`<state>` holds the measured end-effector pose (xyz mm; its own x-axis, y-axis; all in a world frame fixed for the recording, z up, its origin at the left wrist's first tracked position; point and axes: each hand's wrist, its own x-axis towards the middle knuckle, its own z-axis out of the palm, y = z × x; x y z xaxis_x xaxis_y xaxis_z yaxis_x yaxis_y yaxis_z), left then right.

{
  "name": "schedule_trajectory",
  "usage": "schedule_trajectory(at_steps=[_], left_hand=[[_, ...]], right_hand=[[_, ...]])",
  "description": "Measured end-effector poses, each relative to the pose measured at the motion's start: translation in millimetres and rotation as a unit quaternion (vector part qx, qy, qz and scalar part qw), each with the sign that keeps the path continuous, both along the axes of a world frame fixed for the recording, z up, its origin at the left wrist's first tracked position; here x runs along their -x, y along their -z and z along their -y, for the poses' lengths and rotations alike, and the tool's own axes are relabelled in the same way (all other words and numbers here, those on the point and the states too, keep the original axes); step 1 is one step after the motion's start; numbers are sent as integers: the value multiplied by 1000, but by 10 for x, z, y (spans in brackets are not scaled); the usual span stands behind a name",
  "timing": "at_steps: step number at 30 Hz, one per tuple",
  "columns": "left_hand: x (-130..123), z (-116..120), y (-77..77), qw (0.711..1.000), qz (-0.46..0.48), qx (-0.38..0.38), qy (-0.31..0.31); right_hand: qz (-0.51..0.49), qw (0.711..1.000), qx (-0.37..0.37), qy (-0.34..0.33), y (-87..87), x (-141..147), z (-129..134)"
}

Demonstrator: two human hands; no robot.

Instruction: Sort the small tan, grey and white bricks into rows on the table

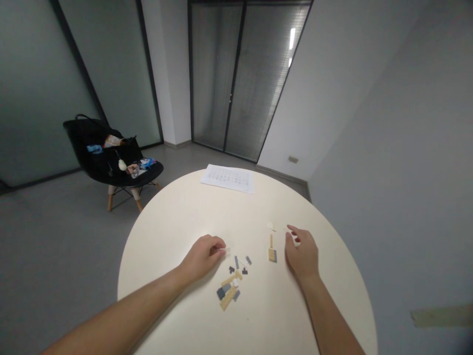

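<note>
My left hand [207,254] is over the table left of the loose bricks, its fingers pinched on a small clear or white piece [227,251]. To the right, my right hand [302,249] has thumb and forefinger apart, with a tiny pale piece [285,229] near the fingertip. Between the hands lie a tan and grey block [272,255], a thin tan strip [271,240] and some white pieces [272,226]. A loose pile of tan, grey, white and dark bricks [228,298] sits nearer me, with dark pieces [244,271] and grey pieces [237,262] just beyond it.
A printed sheet [228,178] lies at the far edge of the round white table [166,217]. A black chair [83,148] holding a bag and small items stands beyond the table on the left. A wall [399,162] rises on the right.
</note>
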<state>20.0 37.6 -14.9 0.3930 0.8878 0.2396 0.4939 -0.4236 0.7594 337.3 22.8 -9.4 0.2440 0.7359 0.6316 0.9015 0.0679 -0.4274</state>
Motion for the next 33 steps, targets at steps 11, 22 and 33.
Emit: schedule_trajectory(at_steps=[11, 22, 33], left_hand=[[-17, 20, 34, 986, 139, 86, 31], [-21, 45, -13, 988, 114, 54, 92], [4, 24, -82, 993, 103, 50, 32]], right_hand=[[98, 944, 21, -314, -207, 926, 238], [91, 921, 65, -374, -193, 1133, 269], [42, 955, 17, -294, -183, 907, 194]])
